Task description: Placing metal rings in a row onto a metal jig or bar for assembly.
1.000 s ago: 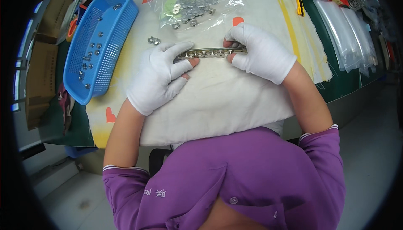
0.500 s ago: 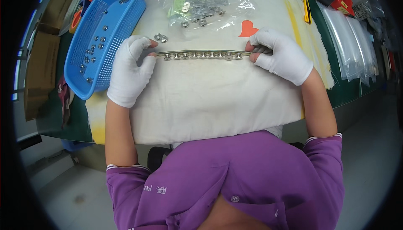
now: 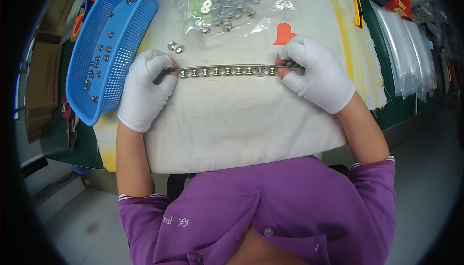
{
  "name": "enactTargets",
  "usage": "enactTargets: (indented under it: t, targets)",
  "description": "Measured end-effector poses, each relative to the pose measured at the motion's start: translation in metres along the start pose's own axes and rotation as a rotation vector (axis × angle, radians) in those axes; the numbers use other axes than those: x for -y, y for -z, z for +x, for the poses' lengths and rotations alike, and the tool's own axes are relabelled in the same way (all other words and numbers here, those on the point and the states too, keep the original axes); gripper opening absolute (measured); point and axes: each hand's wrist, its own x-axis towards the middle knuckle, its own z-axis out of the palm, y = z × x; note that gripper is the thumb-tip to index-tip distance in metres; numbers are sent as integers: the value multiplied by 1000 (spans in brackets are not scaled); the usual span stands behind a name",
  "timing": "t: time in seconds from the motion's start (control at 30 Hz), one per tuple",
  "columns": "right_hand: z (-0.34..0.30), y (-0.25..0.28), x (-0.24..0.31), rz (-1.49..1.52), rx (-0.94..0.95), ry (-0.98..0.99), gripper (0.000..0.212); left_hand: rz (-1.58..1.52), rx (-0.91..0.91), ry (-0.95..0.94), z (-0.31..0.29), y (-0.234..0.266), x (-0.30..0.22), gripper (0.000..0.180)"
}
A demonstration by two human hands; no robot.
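A thin metal strip (image 3: 220, 66) lies level between my hands, with a row of silver spool-shaped metal pieces (image 3: 216, 72) along its near side. At its left end, the thumb and forefinger of my left hand (image 3: 147, 91), in a white glove with bare fingertips, are closed on it. My right hand (image 3: 319, 76), gloved the same way, pinches the right end. Several small silver pieces (image 3: 291, 64) show in the curl of its fingers, partly hidden. Just beyond the strip, near my left fingertips, a few loose silver pieces (image 3: 176, 47) rest on the white cloth (image 3: 232, 125).
A blue perforated basket (image 3: 140, 28) with several silver pieces stands at the left. Farther back lies a clear plastic bag (image 3: 261, 16) of similar pieces, beside an orange heart (image 3: 284, 34). A yellow cutter knife (image 3: 357, 9) and clear plastic sleeves (image 3: 401, 54) are at the right.
My left thumb and forefinger have closed onto the strip's left end. My right hand has come inward along the strip. The whole view has shifted slightly.
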Motion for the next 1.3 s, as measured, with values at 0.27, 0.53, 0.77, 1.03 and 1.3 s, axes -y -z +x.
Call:
enactTargets:
  t: [0.27,0.53,0.77,1.03,1.3]
  targets:
    - [0,1,2,-45,40,-7,16,-20,-21,-48,-1,-2,-4,16]
    - [0,3,4,-50,34,-18,16,11,-5,-99,1,-2,-5,18]
    - [3,-9,8,-65,-28,125,20,-27,24,-65,1,-2,-6,21]
    - [2,-17,14,-226,-9,78,30,-32,35,-67,0,-3,-8,22]
    - [5,-9,12,-56,26,91,27,-68,37,-34,0,-3,-7,22]
